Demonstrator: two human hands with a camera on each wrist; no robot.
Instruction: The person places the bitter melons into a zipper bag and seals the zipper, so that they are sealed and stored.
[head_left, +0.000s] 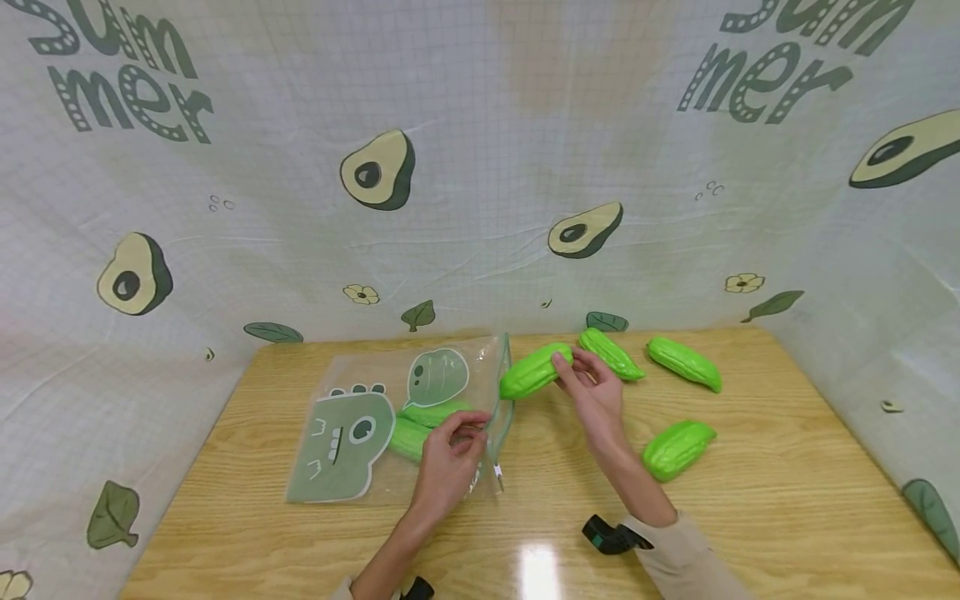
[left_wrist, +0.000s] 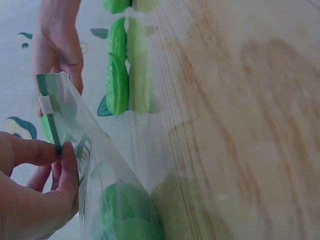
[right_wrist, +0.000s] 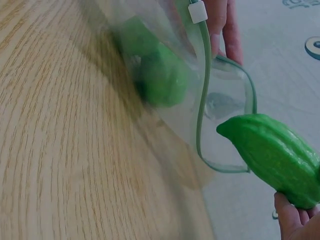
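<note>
My left grip [head_left: 450,454] pinches the bag [head_left: 341,450] at its rim [right_wrist: 206,75], likely to hold it open, while my right grip [head_left: 596,398] pinches a gourd [head_left: 532,372] tip-first toward it.

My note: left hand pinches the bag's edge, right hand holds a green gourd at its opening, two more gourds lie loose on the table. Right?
The count is wrong: three more gourds, not two, lie loose on the table, as the head view shows. The rest of the note stands.
</note>
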